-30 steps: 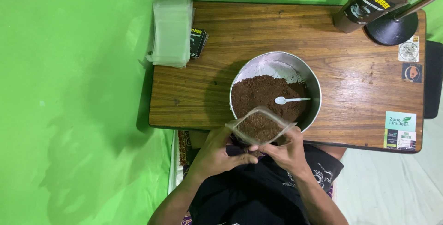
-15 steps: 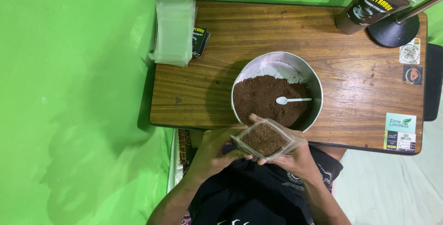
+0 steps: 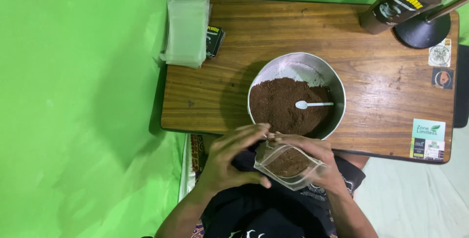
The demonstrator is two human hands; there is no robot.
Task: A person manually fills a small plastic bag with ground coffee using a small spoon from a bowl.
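Both hands, left hand (image 3: 229,157) and right hand (image 3: 312,162), pinching a clear plastic pouch (image 3: 289,165) of brown powder near the metal bowl (image 3: 337,89). Probably a spill onto the lap if tilted while unsealed.

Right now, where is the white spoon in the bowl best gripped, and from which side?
Grip the white spoon by its thin handle, which lies on the brown powder pointing toward the metal bowl rim's right side. Come from above on the right; its scoop end sits in the powder.
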